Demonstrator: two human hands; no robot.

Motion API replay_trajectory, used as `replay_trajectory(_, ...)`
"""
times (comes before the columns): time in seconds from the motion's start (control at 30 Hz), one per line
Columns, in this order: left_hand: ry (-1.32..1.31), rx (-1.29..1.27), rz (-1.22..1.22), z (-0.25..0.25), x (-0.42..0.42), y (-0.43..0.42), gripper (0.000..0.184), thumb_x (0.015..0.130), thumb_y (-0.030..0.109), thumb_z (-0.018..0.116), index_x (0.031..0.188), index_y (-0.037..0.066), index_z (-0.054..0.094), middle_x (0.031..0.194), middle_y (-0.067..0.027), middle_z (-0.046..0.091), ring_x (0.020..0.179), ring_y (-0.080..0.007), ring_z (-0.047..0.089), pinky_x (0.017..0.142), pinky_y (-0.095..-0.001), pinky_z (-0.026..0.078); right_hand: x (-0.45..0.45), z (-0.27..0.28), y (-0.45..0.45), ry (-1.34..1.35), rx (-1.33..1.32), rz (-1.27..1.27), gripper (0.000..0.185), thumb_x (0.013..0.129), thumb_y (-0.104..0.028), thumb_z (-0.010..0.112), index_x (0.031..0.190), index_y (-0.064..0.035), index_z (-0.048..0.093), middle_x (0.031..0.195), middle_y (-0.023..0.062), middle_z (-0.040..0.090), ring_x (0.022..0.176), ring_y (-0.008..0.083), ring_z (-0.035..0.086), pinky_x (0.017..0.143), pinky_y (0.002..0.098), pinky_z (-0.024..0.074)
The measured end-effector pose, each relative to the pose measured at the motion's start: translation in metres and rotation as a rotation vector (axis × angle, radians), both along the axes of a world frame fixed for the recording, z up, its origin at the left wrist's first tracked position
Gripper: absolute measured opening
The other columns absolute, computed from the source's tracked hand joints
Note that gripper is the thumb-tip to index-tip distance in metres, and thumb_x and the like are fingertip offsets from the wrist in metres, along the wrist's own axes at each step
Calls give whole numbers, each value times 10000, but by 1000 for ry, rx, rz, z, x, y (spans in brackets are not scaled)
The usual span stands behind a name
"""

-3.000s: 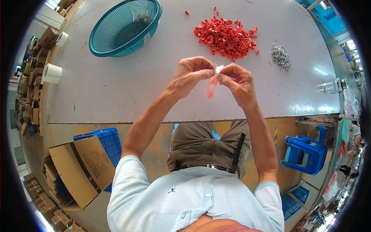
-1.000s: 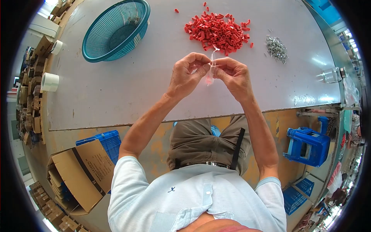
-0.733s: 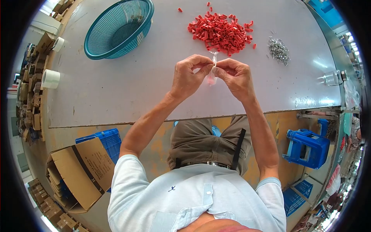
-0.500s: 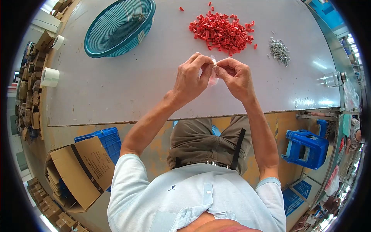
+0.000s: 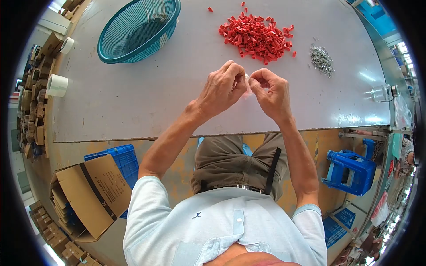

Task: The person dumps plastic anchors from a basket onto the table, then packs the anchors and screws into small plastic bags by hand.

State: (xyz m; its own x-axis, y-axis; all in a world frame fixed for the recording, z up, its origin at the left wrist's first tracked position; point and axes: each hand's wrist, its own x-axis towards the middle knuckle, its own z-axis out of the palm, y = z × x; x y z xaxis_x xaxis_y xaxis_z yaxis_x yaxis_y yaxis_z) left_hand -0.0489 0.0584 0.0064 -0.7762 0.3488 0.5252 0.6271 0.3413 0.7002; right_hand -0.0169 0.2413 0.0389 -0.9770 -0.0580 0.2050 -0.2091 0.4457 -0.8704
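Just above the table, my left hand point(image 5: 222, 87) and my right hand point(image 5: 272, 94) almost meet at the fingertips. Both are closed in a pinch at the top of a small clear plastic bag point(image 5: 247, 92). A pinkish tint shows through the bag, but its contents are mostly hidden behind my fingers. Beyond the hands lies a heap of short red plastic tubes point(image 5: 257, 37). To its right is a smaller pile of thin silvery metal pieces point(image 5: 322, 60), too small to name.
A green mesh basket point(image 5: 138, 33) tilts on the table point(image 5: 133, 104) at far left. Rolls of tape point(image 5: 57, 85) stand at the left edge, a glass jar point(image 5: 382, 93) at the right. Below are an opened cardboard box point(image 5: 95, 193) and a blue plastic stool point(image 5: 350, 170).
My fingertips have drawn slightly apart sideways at the top of the plastic bag, and less of the bag shows between them. The piles and basket stay in place.
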Motion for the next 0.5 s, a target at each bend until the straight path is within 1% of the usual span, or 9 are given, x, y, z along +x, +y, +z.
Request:
replay_trajectory(0.07,7,-29,6,-1,-4,-5,91,908,-29,670,940,-8,587,914,-108,640,704,-217,620,628,-370,532,2,-1,3,-10,30,-29,106,941,-67,686,939,33,721,768,70,718,706,84,657,674,277,548)
replay_trajectory(0.17,-37,11,70,3,-8,-14,101,891,-31,679,949,-11,599,885,-99,621,711,-182,609,636,-338,520,1,-14,15,-48,-54,-75,106,942,-69,685,932,32,715,740,40,689,692,67,634,658,272,534)
replay_trajectory(0.23,-10,119,21,7,-8,-13,123,887,-34,679,949,1,578,856,-120,630,720,-228,642,687,-358,553,2,-25,17,11,-252,-32,87,962,-64,697,954,21,716,778,17,696,726,64,643,690,256,539)
replay_trajectory(0.27,-7,120,21,5,-9,-12,123,887,-34,679,949,1,578,856,-120,630,720,-228,642,687,-358,553,1,-24,17,13,-251,-32,87,962,-64,697,954,21,716,778,17,696,726,64,643,690,256,539)
replay_trajectory(0.33,-130,234,9,0,-9,-10,123,927,19,703,966,2,588,855,-83,631,757,-178,638,716,-337,548,3,-22,14,-15,-419,1,67,993,-53,701,1002,13,709,856,17,719,788,75,677,745,250,560)
replay_trajectory(0.37,-128,233,9,2,-6,-8,123,927,19,703,966,2,588,855,-83,631,757,-178,638,716,-337,548,4,-23,14,-13,-420,1,67,993,-53,701,1002,13,709,856,17,719,788,75,677,745,250,560)
replay_trajectory(0.43,-270,458,41,8,-2,-2,159,964,94,728,962,4,598,844,-51,626,765,-129,609,694,-311,522,2,-25,13,-23,-476,19,63,1014,-46,695,1044,9,695,905,38,726,857,102,710,801,253,577)
replay_trajectory(0.47,-268,456,40,7,-3,-2,159,964,94,728,962,4,598,844,-51,626,765,-129,609,694,-311,522,3,-26,10,-20,-478,19,63,1014,-46,695,1044,9,695,905,38,726,857,102,710,801,253,577)
replay_trajectory(0.5,-221,458,89,4,-3,-2,206,967,155,748,948,5,608,823,-40,622,751,-112,587,673,-300,505,3,-28,6,-30,-520,9,69,1015,-46,695,1050,13,690,909,44,725,872,108,718,807,255,582)
